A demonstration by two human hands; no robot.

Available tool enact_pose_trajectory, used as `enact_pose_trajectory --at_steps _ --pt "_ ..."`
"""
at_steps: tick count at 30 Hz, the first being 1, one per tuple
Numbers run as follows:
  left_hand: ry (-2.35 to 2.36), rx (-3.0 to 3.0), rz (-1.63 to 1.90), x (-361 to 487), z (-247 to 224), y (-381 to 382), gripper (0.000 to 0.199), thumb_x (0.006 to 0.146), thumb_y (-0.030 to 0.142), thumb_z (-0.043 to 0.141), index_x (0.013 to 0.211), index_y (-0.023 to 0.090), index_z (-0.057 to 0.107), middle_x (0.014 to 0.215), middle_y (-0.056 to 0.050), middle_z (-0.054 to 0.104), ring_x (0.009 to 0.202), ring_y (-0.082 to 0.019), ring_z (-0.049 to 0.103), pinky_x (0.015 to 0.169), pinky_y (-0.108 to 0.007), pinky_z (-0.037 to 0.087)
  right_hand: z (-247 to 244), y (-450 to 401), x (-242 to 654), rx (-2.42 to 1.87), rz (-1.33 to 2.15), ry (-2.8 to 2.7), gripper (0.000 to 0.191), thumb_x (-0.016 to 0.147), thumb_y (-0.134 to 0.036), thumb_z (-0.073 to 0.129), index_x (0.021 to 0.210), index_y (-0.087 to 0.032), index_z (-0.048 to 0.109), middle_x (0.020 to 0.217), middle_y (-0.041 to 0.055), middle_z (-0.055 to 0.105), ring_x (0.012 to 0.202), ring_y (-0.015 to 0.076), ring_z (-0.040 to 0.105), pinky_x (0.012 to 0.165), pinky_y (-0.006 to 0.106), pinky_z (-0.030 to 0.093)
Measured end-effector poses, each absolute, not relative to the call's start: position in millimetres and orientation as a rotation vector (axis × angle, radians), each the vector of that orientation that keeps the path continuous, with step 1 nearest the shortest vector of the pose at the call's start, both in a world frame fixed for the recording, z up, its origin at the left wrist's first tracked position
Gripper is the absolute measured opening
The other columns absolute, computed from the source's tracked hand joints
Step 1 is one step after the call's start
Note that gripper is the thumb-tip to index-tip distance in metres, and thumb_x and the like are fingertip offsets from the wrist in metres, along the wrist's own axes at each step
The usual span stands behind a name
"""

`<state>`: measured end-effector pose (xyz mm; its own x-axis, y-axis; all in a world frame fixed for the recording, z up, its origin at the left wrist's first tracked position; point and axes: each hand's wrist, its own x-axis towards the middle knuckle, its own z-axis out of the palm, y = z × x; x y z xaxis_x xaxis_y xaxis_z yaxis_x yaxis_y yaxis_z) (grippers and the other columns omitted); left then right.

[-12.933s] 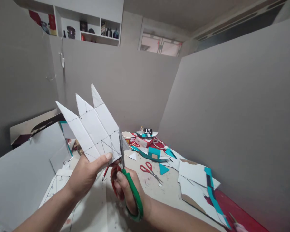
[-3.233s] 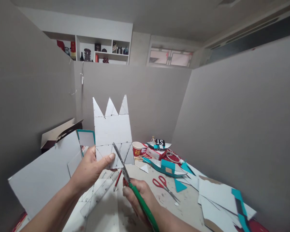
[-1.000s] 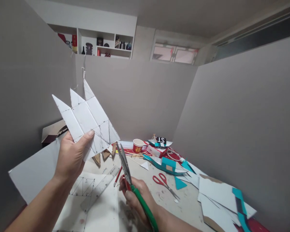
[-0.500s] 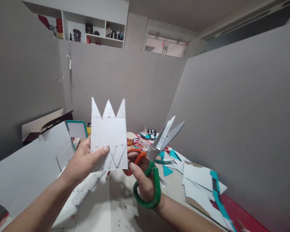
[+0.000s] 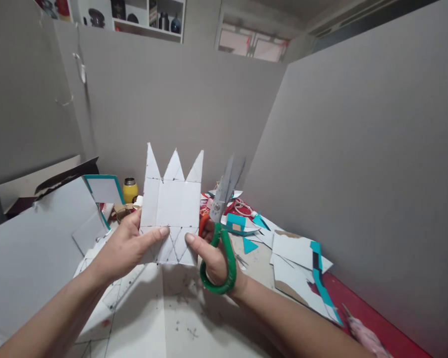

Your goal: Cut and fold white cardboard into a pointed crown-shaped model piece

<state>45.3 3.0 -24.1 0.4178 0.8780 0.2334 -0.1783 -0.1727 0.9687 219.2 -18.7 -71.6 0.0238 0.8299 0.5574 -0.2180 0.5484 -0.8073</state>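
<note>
A white card [image 5: 177,204] with three pointed tips along its top stands upright before me, pencil lines crossing its lower part. My left hand [image 5: 129,246] pinches its lower left side, thumb in front. At the lower right, the thumb of my right hand [image 5: 216,258] presses on the card's face, its other fingers mostly hidden behind. Scissors [image 5: 217,206] with green and orange handles hang on my right hand, the green loop around the thumb, blades pointing up and slightly parted.
Large white boards [image 5: 48,248] lean at the left near a yellow bottle [image 5: 130,190]. White and teal card scraps [image 5: 296,268] lie at the right on a red surface, with a small teal triangle [image 5: 249,245]. Grey panels surround the table. Marked paper [image 5: 123,293] lies below my left hand.
My right hand has moved left and taken hold of the card's lower right part. The scissors have tilted more upright and their blades have closed somewhat. The view has shifted.
</note>
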Motion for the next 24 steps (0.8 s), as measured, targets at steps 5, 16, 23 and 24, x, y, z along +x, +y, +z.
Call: enact_pose_trajectory --at_steps 5,16,23,24 --pt "0.693 1.494 1.099 46 -24 3 0.036 0.078 0.033 0.073 0.112 0.022 0.071 0.109 -0.011 0.073 0.083 -0.025 0.071 0.07 -0.034 0.059 -70 -19 219 -0.665 0.858 -1.329 0.037 0.085 -0.038 0.064 0.118 -0.022 0.066 0.114 0.0083 0.069 0.115 0.0294 0.061 0.101 0.046 0.047" --pt "0.786 1.606 1.181 52 -25 0 0.034 0.072 0.024 0.077 0.106 0.022 0.073 0.107 -0.009 0.073 0.092 -0.028 0.07 0.074 -0.033 0.058 -72 -19 222 -0.76 0.819 -1.345 0.035 0.085 -0.038 0.064 0.116 -0.022 0.064 0.107 0.0083 0.07 0.102 0.0279 0.065 0.09 0.043 0.053" --pt "0.878 1.752 1.292 62 -30 -3 0.019 0.075 0.019 0.071 0.094 0.022 0.074 0.09 -0.005 0.073 0.086 -0.026 0.069 0.074 -0.032 0.057 -64 -22 220 -0.923 0.679 -1.361 0.021 0.08 -0.033 0.064 0.095 -0.018 0.063 0.087 0.0052 0.069 0.083 0.0229 0.065 0.082 0.036 0.053" --pt "0.875 1.742 1.288 62 -31 -3 0.02 0.075 0.019 0.071 0.095 0.022 0.073 0.091 -0.005 0.073 0.086 -0.026 0.069 0.074 -0.032 0.058 -64 -22 219 -0.916 0.689 -1.359 0.02 0.08 -0.033 0.064 0.095 -0.019 0.063 0.087 0.0052 0.07 0.083 0.0227 0.065 0.082 0.036 0.054"
